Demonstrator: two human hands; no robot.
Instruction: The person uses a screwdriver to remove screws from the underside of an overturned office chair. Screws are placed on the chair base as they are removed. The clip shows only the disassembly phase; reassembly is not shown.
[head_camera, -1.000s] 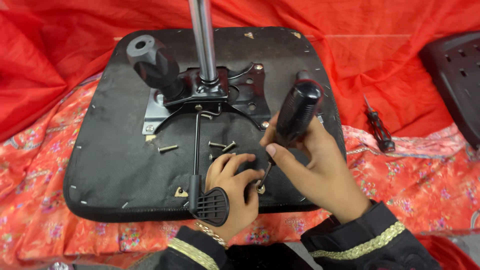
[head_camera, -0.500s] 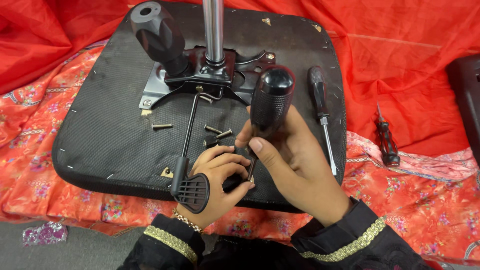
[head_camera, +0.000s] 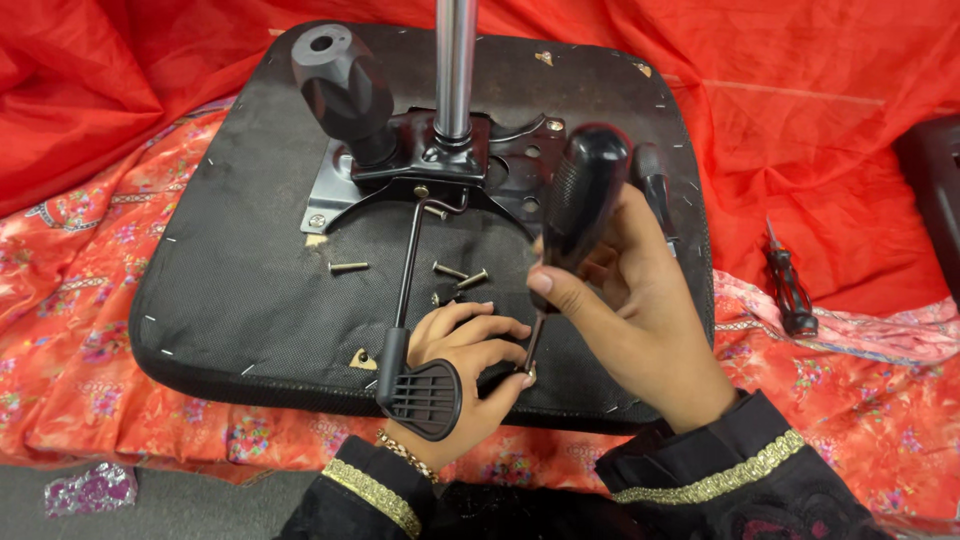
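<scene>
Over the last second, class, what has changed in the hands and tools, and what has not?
Little changed. The right hand keeps gripping the black screwdriver, its handle tilting slightly; the left hand still steadies its tip on the seat base. The loose screws lie unmoved.

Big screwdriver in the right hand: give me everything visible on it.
The screwdriver has a fat black handle with a rounded glossy cap and a finely textured grip, plastic by the look. A thin dark metal shaft runs down from it, tilted lower left, its tip at the seat base near the front edge. The right hand wraps the handle's lower part, thumb across the front. The left hand's fingertips sit beside the tip.
</scene>
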